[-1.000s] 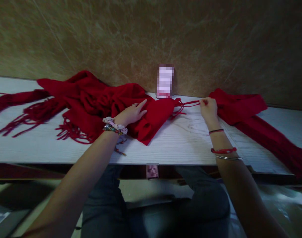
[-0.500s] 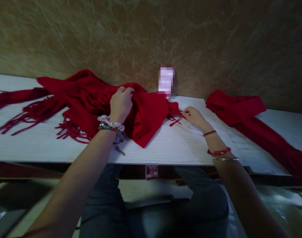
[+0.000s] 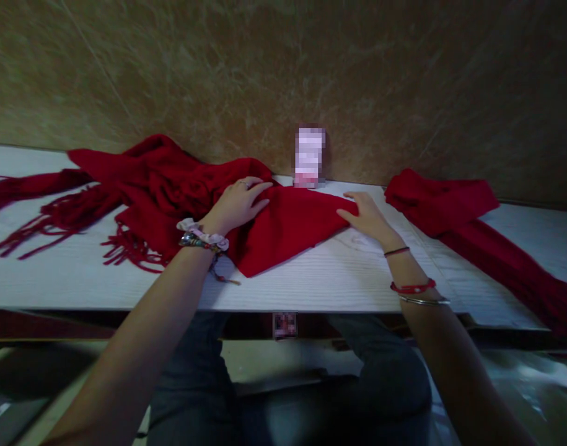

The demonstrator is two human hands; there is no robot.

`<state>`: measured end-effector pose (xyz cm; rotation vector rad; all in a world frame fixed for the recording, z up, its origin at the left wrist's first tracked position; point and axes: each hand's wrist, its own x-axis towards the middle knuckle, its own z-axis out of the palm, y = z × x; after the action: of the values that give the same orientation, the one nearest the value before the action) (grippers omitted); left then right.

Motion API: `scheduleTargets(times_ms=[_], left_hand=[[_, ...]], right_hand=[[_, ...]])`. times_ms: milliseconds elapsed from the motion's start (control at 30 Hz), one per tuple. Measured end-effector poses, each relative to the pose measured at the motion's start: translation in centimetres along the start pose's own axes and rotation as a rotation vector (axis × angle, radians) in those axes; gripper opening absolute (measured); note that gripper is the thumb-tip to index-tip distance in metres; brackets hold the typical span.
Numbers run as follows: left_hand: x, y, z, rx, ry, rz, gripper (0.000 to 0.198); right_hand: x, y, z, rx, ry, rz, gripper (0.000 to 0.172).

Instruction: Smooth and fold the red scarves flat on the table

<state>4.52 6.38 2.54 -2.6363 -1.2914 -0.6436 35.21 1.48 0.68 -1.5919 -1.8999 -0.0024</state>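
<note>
A red fringed scarf [image 3: 292, 226] lies bunched at the left of the white tabletop, its tassels spread to the left and front. One smooth flap of it runs to the right. My left hand [image 3: 237, 207] rests palm down on the scarf near the bunched part, fingers stretched out. At the flap's right tip, my right hand [image 3: 367, 217] holds the edge, with the thumb on top and the other fingers partly hidden. Bracelets and a light scrunchie [image 3: 204, 233] circle my left wrist; more bands sit on my right wrist.
A second red scarf [image 3: 469, 210] lies folded over at the right, its fringe near the front edge. Against the brown marbled wall [image 3: 246, 74] stands a blurred-out, phone-like object [image 3: 310, 155]. The white tabletop [image 3: 311, 285] is narrow, with my legs below its front edge.
My right hand has gone from pinching red strands to holding the flap's tip. The flap now reaches further right, covering the strands. My left hand's fingers have spread and come down slightly.
</note>
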Motion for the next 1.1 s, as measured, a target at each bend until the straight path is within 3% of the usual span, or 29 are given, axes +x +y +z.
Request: scheduleTargets(times_ms=[67,133,233,300,400,467,500,533,633,700,800,967,1100], left_hand=[[-0.1,-0.6,0.6,0.069,-0.153,-0.017,0.045],[-0.3,-1.3,1.0,0.114,-0.254,-0.055,0.046],[-0.4,-2.0,1.4,0.126,-0.248,-0.080,0.047],[-0.4,-1.8,1.2,0.124,-0.168,-0.096,0.049],[-0.2,-0.5,0.4,0.038,0.031,-0.082,0.047],[-0.1,1.2,-0.2,-0.106,0.122,-0.007,0.040],[0.0,2.2,-0.3,-0.192,0.113,0.056,0.039],[0.0,3.2,-0.3,-0.275,0.055,0.136,0.039],[0.0,5.7,0.5,-0.345,-0.272,0.387,0.047],[0.1,6.3,1.3,-0.296,-0.341,0.430,0.042],[0.4,5.5,1.7,-0.306,-0.236,0.341,0.029],[0.8,2.6,1.1,-0.561,0.098,-0.070,0.026],[0.5,1.9,1.3,-0.577,0.141,-0.180,0.029]], right_hand=[[-0.3,-0.6,0.8,-0.020,-0.192,-0.093,0.038],[-0.4,-0.9,1.2,-0.061,-0.269,-0.093,0.029],[-0.1,-1.1,0.7,-0.081,-0.282,-0.061,0.011],[0.3,-1.1,-0.1,-0.021,-0.213,-0.053,0.011],[0.8,-0.9,-1.4,0.106,0.079,0.002,0.017],[1.1,-0.5,-1.9,0.154,0.259,0.069,0.018],[1.1,-0.3,-2.0,0.164,0.313,0.099,0.018],[1.2,-0.1,-1.9,0.168,0.342,0.122,0.018],[1.1,0.2,-1.2,0.134,0.315,0.129,0.017],[0.8,0.3,-0.6,0.078,0.224,0.085,0.023],[0.4,0.0,0.2,0.021,0.047,-0.008,0.042],[0.0,-1.2,-0.1,0.032,-0.044,-0.175,0.052],[-0.5,-2.7,-0.2,0.053,-0.167,-0.273,0.056]])
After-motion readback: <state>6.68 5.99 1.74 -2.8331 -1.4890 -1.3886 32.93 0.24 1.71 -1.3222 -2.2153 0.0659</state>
